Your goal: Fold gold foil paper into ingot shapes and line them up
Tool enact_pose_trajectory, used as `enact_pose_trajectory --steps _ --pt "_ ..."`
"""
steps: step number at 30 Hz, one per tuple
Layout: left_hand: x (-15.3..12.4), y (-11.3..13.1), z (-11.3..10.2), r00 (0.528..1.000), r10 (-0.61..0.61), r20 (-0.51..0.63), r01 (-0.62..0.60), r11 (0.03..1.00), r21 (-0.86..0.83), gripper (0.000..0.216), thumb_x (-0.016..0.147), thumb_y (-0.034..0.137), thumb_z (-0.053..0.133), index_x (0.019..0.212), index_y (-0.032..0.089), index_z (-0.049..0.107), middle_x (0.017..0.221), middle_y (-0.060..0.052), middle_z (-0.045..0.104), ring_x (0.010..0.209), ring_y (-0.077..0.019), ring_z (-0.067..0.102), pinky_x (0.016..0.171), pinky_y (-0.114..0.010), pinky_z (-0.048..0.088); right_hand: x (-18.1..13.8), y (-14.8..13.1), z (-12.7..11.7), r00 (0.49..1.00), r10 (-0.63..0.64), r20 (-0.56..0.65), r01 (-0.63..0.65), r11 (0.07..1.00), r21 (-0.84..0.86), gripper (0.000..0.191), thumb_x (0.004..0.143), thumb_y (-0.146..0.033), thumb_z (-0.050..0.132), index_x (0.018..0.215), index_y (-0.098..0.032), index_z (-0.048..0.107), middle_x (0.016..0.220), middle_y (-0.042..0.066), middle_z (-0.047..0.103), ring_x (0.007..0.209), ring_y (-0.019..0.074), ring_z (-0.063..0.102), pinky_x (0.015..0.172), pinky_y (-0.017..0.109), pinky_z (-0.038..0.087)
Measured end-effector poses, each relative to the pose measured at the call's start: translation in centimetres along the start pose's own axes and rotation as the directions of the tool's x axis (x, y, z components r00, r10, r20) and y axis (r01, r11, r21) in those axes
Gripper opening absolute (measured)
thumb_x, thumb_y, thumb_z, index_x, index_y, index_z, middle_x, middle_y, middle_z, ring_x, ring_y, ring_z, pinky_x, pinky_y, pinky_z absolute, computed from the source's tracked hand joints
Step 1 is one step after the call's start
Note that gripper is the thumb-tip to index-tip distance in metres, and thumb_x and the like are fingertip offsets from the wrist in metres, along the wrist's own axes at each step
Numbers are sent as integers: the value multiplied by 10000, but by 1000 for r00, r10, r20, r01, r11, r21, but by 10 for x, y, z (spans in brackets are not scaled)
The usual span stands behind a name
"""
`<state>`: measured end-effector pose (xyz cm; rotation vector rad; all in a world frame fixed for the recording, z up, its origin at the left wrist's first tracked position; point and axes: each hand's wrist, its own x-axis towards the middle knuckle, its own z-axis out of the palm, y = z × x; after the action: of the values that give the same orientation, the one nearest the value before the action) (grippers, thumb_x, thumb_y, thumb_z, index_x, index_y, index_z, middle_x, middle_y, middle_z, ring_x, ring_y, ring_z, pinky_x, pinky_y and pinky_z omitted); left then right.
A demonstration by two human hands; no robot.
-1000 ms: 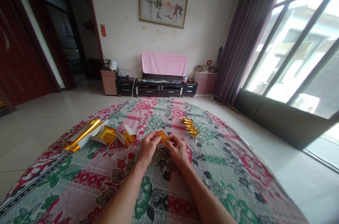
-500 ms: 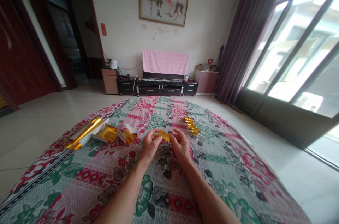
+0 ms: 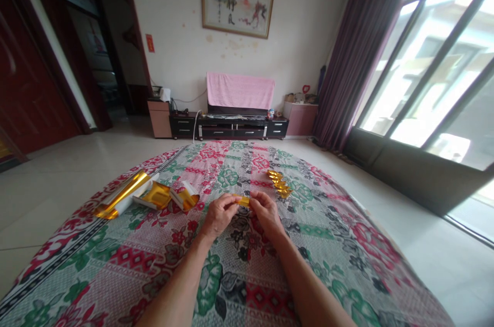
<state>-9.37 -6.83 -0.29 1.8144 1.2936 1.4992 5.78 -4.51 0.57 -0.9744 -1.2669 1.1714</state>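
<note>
Between my two hands is a small folded piece of gold foil paper (image 3: 243,201), now a narrow strip. My left hand (image 3: 221,213) pinches its left end between thumb and fingers. The right end is gripped the same way by my right hand (image 3: 266,212). Both hands are just above the flowered cloth. Beyond my right hand, several folded gold paper pieces (image 3: 279,184) stand in a row on the cloth. To the left lie loose gold foil sheets (image 3: 156,194) with white backs, and a larger curled gold sheet (image 3: 127,193).
A red, green and grey flowered cloth (image 3: 162,275) covers the round table. Past it, a low black TV cabinet (image 3: 243,131) stands against the wall, with a pink towel (image 3: 241,91) over the television. Curtains and a large window are at the right.
The gold paper between my hands looks narrower, its near face turned or folded over. My fingers have shifted slightly along it. The papers on the cloth stay where they were.
</note>
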Motion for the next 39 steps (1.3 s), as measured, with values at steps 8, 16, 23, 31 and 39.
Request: enact_pose_trajectory --steps 8,16,23,31,39 --pt "2 2 -3 996 28 -85 -19 994 112 186 780 212 518 872 183 677 886 -46 668 852 -149 614 787 -252 486 -8 -13 -1 981 -70 182 73 997 -7 287 729 -388 575 933 -194 520 816 8 616 694 138 573 599 232 445" --pt "2 11 -2 990 78 -114 -58 984 166 194 785 187 502 878 200 672 925 -47 666 876 -150 613 812 -267 491 -7 -6 1 956 -172 237 169 985 35 239 731 -314 589 930 -196 531 882 26 636 773 138 571 711 246 438" --pt "0 18 0 994 97 -55 -88 984 153 190 770 178 519 890 184 666 926 -58 646 848 -142 612 729 -224 513 -7 -7 0 984 -136 116 145 987 -75 250 726 -395 572 807 -164 619 726 14 626 642 128 536 622 232 436" --pt "1 15 -3 995 36 -90 -30 997 72 175 755 262 568 878 174 657 940 -60 655 884 -160 609 769 -251 503 -10 -13 -2 981 -149 121 163 980 -112 267 746 -418 559 732 -155 604 639 -10 565 568 100 455 553 203 374" --pt "2 13 -3 998 25 -63 -21 998 61 162 768 270 541 791 186 678 868 -45 671 843 -153 610 781 -247 489 -10 -14 -1 981 -134 144 141 989 -42 235 735 -390 583 797 -164 601 685 -4 587 612 112 498 601 214 405"
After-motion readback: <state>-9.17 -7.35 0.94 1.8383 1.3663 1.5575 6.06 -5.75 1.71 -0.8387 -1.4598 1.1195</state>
